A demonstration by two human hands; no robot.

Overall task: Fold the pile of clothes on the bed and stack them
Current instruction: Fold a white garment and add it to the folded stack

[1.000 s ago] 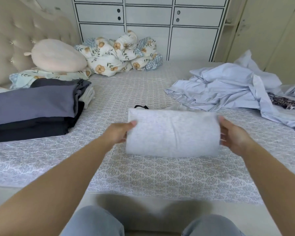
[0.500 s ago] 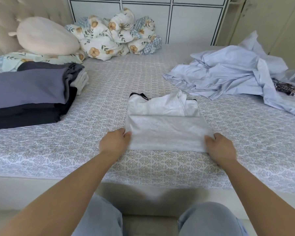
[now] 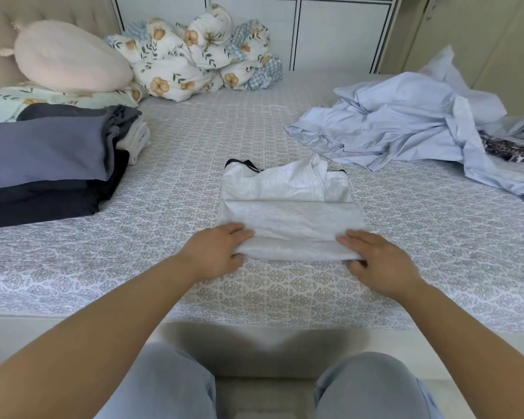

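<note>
A light grey top with black trim (image 3: 288,207) lies partly folded in the middle of the bed (image 3: 164,207). My left hand (image 3: 217,249) grips its near left corner, fingers on top and thumb underneath. My right hand (image 3: 375,261) grips the near right corner the same way. The near edge is lifted slightly off the sheet. A stack of folded dark and grey clothes (image 3: 49,164) sits at the left. A crumpled pale blue pile (image 3: 406,125) lies at the right, with a dark patterned garment (image 3: 511,149) partly under it.
A pink cushion (image 3: 70,55) and a floral bundled quilt (image 3: 200,52) lie at the head of the bed. White cabinets (image 3: 330,28) stand behind. My knees (image 3: 369,385) are at the bed's near edge.
The grey top was held up folded in the air, then laid down on the bed. Both hands have since taken hold of its near edge.
</note>
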